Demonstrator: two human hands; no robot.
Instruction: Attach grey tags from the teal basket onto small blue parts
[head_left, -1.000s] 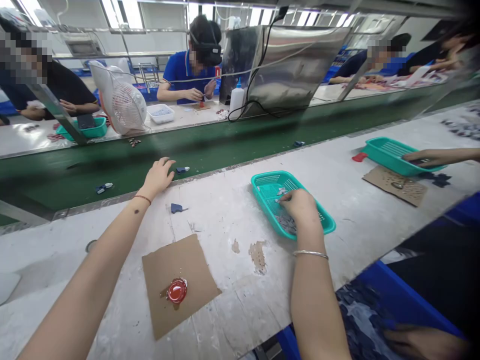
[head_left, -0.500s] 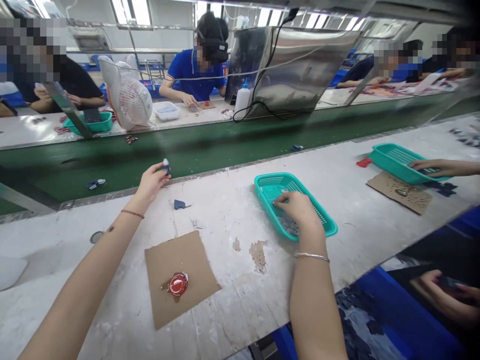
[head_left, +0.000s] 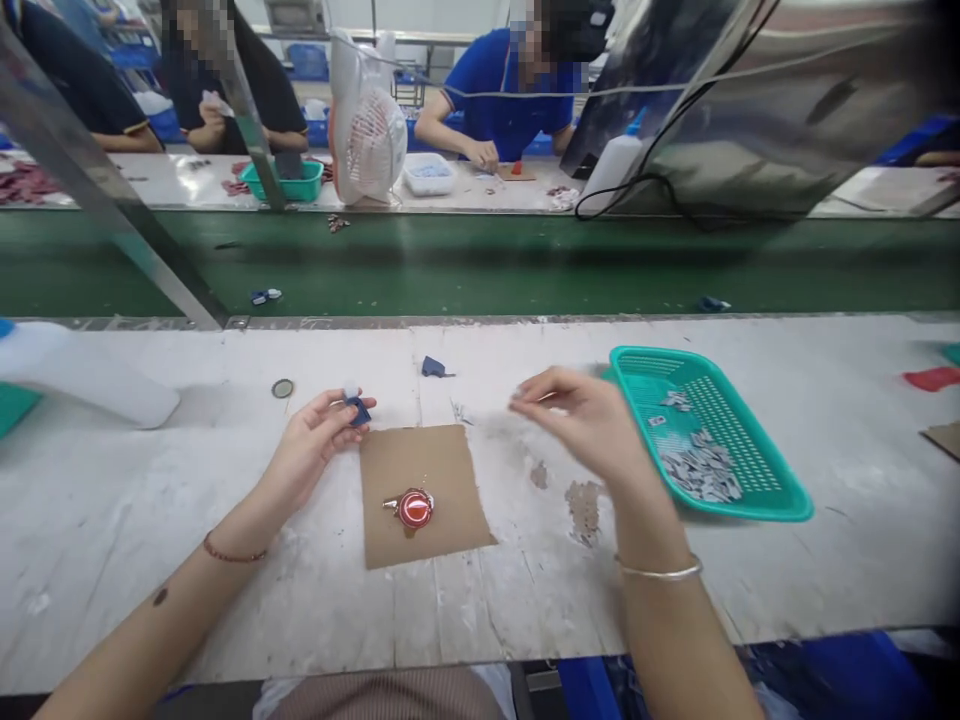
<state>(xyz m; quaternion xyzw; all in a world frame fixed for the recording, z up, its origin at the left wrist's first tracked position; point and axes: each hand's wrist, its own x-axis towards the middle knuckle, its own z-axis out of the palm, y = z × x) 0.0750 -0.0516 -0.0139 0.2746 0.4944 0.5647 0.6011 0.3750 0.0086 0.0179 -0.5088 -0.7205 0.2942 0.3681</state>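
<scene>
Gripping, left hand (head_left: 311,440): fingers closed on blue piece (head_left: 361,411).
Right hand (head_left: 589,425): fingertips pinched together; contents cannot be told.

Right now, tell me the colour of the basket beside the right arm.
The basket is teal green; it shows best in the head view.

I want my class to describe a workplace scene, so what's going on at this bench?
The camera wearer's left hand holds a small blue-and-white piece. The right hand is pinched beside a green basket of small pale pieces; whether it grips one is unclear. Between the hands, a shiny red round object sits on cardboard.
</scene>
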